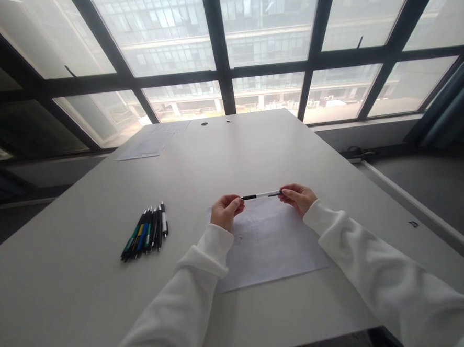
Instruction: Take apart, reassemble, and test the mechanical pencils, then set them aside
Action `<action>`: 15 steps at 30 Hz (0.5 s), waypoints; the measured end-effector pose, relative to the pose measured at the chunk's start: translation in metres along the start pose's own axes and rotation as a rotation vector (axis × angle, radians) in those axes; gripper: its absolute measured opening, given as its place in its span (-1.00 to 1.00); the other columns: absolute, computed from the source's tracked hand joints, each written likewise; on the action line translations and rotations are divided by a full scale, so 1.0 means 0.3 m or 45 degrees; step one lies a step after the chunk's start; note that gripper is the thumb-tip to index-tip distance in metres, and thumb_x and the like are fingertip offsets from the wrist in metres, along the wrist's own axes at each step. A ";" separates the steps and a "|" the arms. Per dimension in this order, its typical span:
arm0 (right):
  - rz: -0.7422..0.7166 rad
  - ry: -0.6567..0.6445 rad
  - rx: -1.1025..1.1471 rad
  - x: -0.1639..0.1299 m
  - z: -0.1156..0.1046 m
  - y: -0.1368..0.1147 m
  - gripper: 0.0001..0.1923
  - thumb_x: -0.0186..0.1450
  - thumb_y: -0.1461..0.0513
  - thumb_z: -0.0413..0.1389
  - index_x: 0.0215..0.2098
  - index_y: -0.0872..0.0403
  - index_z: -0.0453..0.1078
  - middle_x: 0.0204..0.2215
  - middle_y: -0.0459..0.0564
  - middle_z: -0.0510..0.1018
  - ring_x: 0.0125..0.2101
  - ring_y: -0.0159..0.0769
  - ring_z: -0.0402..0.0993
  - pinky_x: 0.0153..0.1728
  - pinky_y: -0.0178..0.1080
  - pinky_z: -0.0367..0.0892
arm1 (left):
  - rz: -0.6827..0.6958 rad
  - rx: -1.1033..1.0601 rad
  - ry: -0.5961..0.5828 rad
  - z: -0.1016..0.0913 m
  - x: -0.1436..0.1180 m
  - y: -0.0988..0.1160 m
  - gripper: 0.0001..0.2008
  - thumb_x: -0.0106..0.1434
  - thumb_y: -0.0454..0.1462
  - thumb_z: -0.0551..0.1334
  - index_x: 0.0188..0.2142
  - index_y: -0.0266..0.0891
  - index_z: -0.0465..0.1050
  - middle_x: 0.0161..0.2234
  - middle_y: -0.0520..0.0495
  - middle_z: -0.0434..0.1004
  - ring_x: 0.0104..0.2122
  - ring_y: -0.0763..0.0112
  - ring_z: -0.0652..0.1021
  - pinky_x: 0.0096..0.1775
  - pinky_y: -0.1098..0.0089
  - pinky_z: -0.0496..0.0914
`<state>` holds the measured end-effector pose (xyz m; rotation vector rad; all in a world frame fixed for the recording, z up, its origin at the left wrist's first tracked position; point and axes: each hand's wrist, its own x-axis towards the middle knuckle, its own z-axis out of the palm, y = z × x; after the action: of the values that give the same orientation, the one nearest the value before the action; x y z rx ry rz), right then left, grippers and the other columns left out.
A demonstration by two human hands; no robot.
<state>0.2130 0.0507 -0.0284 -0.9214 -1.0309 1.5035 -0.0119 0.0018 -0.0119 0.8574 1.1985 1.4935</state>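
A black-and-white pen (261, 195) is held level between my two hands, above the far edge of a sheet of paper (279, 244). My left hand (227, 210) pinches its left end, where the black grip is. At the other end, by the clip, the fingers of my right hand (298, 196) are closed on it. Faint marks show on the left part of the paper, partly hidden by my left hand and sleeve. To the left lies a bunch of pens (146, 232), mostly black with some green, blue and yellow parts.
More paper sheets (146, 143) lie at the far left of the white table (235, 163). Two small dark round spots are near the table's far edge. Large windows (264, 25) stand beyond it. A small dark mark (413, 224) is near the right edge.
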 end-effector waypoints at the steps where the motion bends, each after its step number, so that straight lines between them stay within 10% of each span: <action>1: 0.003 -0.002 0.001 0.000 -0.001 0.000 -0.69 -0.10 0.12 0.30 -0.43 0.11 0.44 -0.56 -0.03 0.54 -0.55 -0.38 0.44 -0.47 -0.30 0.34 | 0.001 -0.002 -0.003 -0.001 0.001 -0.001 -0.74 -0.12 -0.22 0.35 -0.43 -0.33 0.42 -0.55 -0.05 0.50 -0.53 0.45 0.49 -0.37 0.35 0.41; 15: -0.004 0.030 -0.049 0.000 0.010 -0.001 -0.67 -0.12 0.06 0.29 -0.50 0.12 0.44 -0.65 -0.06 0.48 -0.62 -0.43 0.36 -0.55 -0.32 0.28 | 0.009 -0.054 -0.012 0.014 -0.011 0.012 -0.75 -0.17 -0.29 0.36 -0.44 -0.33 0.41 -0.55 0.01 0.47 -0.48 0.46 0.50 -0.30 0.36 0.41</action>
<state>0.2103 0.0503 -0.0272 -0.9617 -1.0466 1.4715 -0.0082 -0.0002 -0.0071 0.8404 1.1540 1.5137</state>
